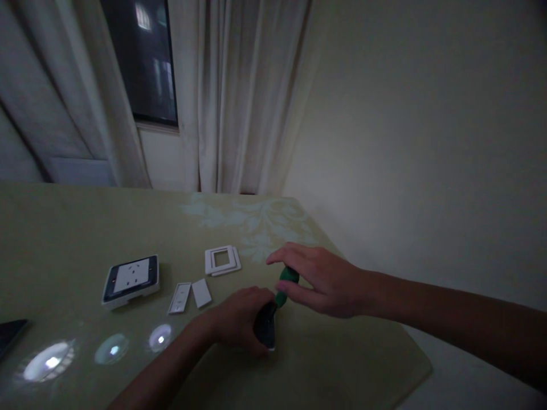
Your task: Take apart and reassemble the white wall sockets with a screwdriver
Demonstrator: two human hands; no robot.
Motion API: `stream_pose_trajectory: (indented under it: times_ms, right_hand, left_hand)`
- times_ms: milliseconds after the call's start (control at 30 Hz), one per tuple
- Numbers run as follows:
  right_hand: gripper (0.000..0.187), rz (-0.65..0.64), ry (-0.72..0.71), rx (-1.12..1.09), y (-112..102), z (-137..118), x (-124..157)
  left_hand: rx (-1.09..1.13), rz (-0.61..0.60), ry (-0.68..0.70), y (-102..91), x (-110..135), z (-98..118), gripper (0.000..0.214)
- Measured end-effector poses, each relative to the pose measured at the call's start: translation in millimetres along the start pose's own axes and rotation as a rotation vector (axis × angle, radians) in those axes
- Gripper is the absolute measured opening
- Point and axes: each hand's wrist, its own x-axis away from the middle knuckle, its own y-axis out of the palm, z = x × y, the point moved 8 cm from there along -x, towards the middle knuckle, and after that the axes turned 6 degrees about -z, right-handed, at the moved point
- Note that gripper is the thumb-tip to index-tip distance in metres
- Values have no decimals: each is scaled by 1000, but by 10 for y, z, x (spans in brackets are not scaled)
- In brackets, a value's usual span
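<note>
My left hand (240,320) grips a small dark piece with a pale edge (265,329), pressing it near the table's front; much of it is hidden under the fingers, so its kind is unclear. Over it, my right hand (322,280) has thumb and fingers around the green handle of a screwdriver (289,275). The screwdriver stands tilted, its lower end meeting the dark piece beside my left fingers; the tip is hidden. Left of my hands lie two small white rectangular plates, one with a rim (180,298) and one plain (201,293).
Beyond them lie stacked white square frames (231,265). A wall socket with a dark border (132,279) rests further left. A dark flat object (11,335) enters at the left edge. The greenish table (77,228) ends near the wall (427,142) and curtains (243,102). Lamp reflections shine on it.
</note>
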Motion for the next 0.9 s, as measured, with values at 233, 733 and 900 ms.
stream_pose_trajectory:
  times_ms: [233, 733, 900]
  right_hand:
    - [43, 82, -81, 30, 17, -38, 43]
    - [26, 172, -25, 12, 135, 15, 91]
    - [29, 182, 11, 23, 97, 27, 49]
  left_hand:
    - [162, 69, 41, -163, 69, 74, 69]
    - [547, 146, 54, -222, 12, 235, 25]
    - [519, 187, 84, -321, 58, 234, 17]
